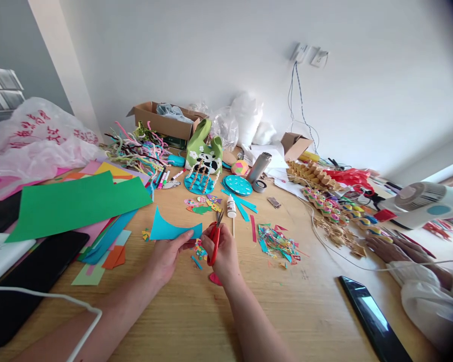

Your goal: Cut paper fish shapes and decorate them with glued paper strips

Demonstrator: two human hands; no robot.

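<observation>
A curved-edged piece of blue paper point(169, 230) is pinched in my left hand point(168, 255), held above the wooden table. My right hand point(226, 251) is closed around red-handled scissors point(213, 246), their blades pointing away from me, just right of the paper. Under and between my hands lie small colourful scraps point(201, 251) and a pink paper piece point(215, 279). Beyond the blades a white glue bottle point(231, 206) stands near several paper fish cutouts point(204, 205). Two blue discs, one with beaded strands point(198, 185) and one with white marks point(238, 185), lie farther back.
Green paper sheets point(79, 203) and a black phone-like slab point(41, 281) lie left. A scrap pile point(277, 241) is right of my hands. Farther right are another person's hands point(388, 249), a phone point(372, 317), a white fan point(426, 201) and a cable. A metal flask point(259, 167) stands behind.
</observation>
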